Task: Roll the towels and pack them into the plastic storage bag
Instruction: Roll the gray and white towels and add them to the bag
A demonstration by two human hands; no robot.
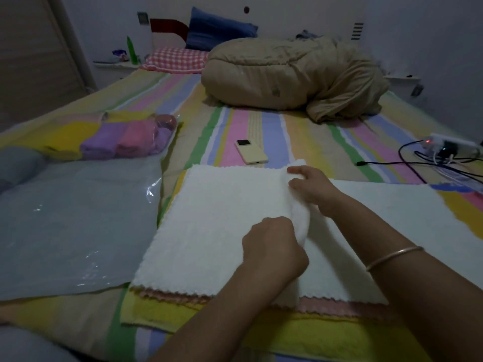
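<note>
A white towel (209, 220) lies on top of a stack of flat towels, with pink (326, 307) and yellow (235, 325) ones showing beneath it. Along the towel's middle runs a rolled fold. My left hand (271, 246) grips the near end of that fold. My right hand (311, 186) pinches its far end. The clear plastic storage bag (78, 226) lies flat to the left. At its far end sit several rolled towels (122, 139), yellow, purple and pink.
A phone (251, 151) lies on the striped bedsheet just beyond the towels. A power strip with tangled cables (444, 152) is at the right. A bundled tan quilt (292, 77) and pillows fill the head of the bed.
</note>
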